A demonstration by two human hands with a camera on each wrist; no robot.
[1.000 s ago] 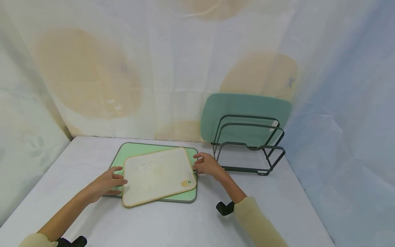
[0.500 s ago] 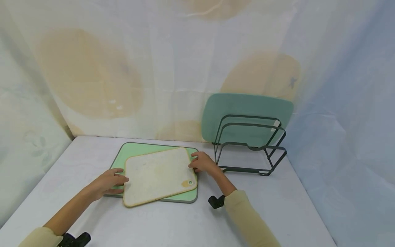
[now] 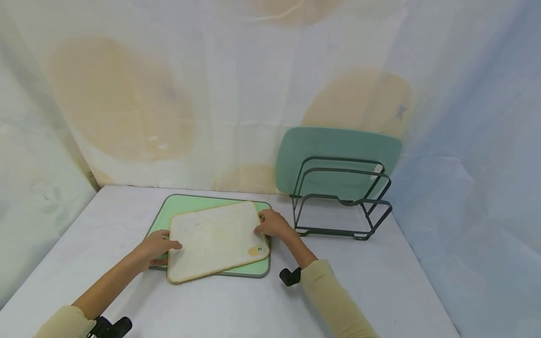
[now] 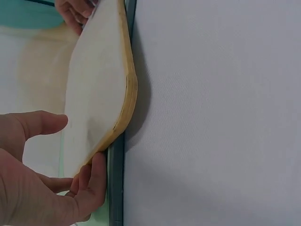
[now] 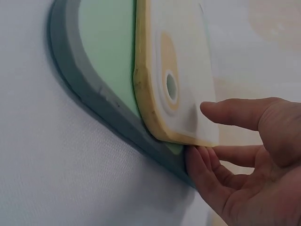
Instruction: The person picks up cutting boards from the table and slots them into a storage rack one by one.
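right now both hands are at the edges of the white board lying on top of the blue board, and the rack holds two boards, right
Not quite. The rack holds one teal board, as the head view shows. The rest stands except colour: both hands, left hand and right hand, are at the white board, which lies on a green board.

Cream board (image 3: 215,239) – yellow rim; green board (image 3: 186,205) – grey edge.
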